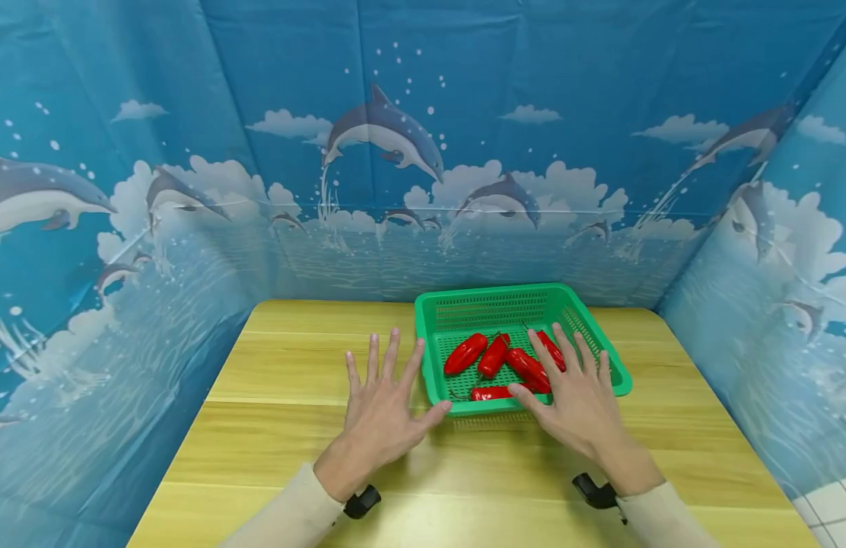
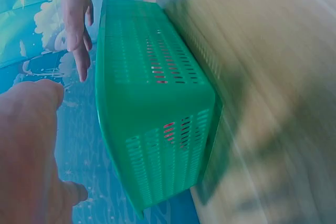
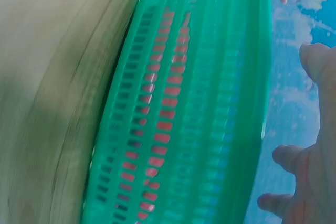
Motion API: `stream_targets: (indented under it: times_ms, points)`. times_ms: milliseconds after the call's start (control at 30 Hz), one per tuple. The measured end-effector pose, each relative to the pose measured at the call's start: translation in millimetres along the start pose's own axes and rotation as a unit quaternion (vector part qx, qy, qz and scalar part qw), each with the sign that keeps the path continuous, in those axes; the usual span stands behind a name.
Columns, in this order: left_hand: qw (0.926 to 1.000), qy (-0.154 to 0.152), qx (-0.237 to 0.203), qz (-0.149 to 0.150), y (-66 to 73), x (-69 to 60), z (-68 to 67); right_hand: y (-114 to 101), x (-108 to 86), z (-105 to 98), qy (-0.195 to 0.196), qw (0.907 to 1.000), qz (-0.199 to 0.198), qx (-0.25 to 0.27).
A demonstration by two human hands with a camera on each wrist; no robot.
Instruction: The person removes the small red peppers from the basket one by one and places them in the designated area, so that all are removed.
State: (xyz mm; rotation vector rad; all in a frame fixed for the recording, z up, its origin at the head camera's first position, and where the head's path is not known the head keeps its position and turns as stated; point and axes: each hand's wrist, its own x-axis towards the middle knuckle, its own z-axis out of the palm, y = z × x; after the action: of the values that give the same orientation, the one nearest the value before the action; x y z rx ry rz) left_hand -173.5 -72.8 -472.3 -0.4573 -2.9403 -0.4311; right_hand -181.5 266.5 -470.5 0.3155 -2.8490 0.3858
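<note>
A green plastic basket (image 1: 433, 380) with slotted walls stands on the table and holds several red peppers (image 1: 466, 354). My left hand (image 1: 382, 415) hovers by the basket's near left corner, fingers straight and spread, holding nothing. Over the near right part of the basket is my right hand (image 1: 580, 399), also spread flat and holding nothing; it hides part of the rim and some of the peppers. In the left wrist view the left hand (image 2: 26, 150) appears above the rim. The right wrist view has the right hand (image 3: 312, 166) beside the basket wall (image 3: 210, 103).
The wooden table (image 1: 272, 426) reaches back to a blue curtain (image 1: 368, 251) printed with dolphins, which also lines both sides. A black wrist strap piece (image 1: 363, 502) sits under the left wrist, another black piece (image 1: 594, 491) under the right. White floor tiles (image 1: 830, 502) show at lower right.
</note>
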Motion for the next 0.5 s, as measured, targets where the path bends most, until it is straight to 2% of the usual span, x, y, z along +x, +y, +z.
stream_targets:
  times_ms: [267,500]
  points:
    - [0.9998,0.008,0.009,0.016,5.7,0.8,7.2,39.0,10.9,-1.0,-0.014,0.9994,0.025,0.02]
    - [0.9996,0.005,-0.003,0.029,9.7,3.5,14.3,70.4,31.5,-7.7,-0.031,0.9984,0.037,0.03]
